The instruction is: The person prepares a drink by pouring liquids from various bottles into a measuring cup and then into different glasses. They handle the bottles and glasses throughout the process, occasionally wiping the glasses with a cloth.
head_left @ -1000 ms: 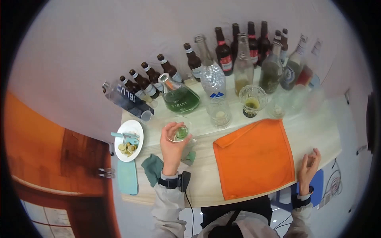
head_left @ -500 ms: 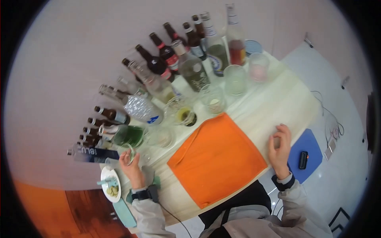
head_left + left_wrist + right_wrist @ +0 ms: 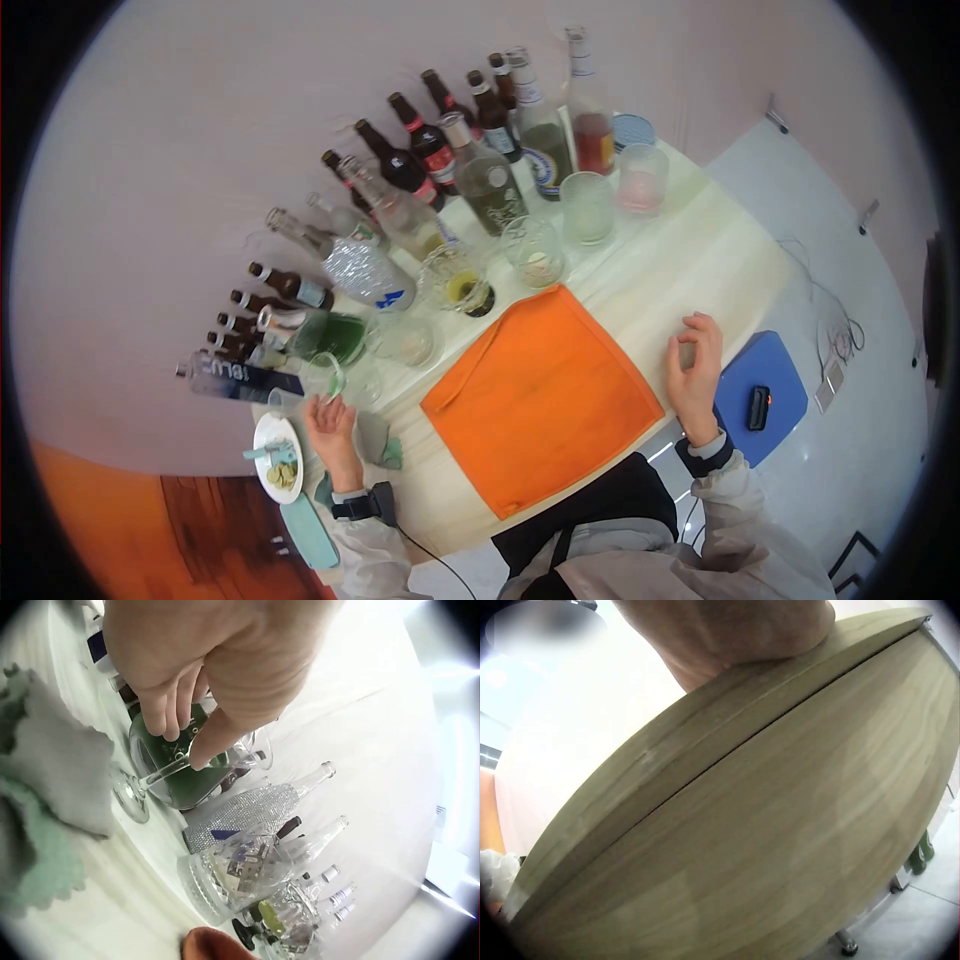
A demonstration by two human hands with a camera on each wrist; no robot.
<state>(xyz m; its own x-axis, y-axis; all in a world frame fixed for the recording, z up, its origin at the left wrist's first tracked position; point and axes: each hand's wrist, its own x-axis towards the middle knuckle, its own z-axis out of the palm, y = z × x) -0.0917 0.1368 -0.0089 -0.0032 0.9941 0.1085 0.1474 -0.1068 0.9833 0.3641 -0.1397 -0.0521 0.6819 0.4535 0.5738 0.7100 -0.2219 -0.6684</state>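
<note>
In the head view a clear stemmed glass (image 3: 322,366) with a little green in it stands before the green flask (image 3: 340,338). My left hand (image 3: 332,440) is just on the near side of it, fingers loosely bent. The left wrist view shows the glass's round foot (image 3: 133,796) on the table, while my thumb (image 3: 214,739) overlaps the stem and a gap separates thumb from fingers. My right hand (image 3: 696,365) is at the table's front edge, loosely curled around nothing, to the right of an orange cloth (image 3: 540,400).
Brown beer bottles (image 3: 400,165) and clear bottles (image 3: 490,185) line the wall side. Several glasses stand in front, including a fluted one (image 3: 455,280). A white plate (image 3: 262,432) with sliced food lies at left, near a grey-green cloth (image 3: 376,440). A blue stool (image 3: 735,395) is at right.
The head view has swung to the right. My left hand, earlier around the glass, has drawn back from it towards me. My right hand has moved in over the table's edge.
</note>
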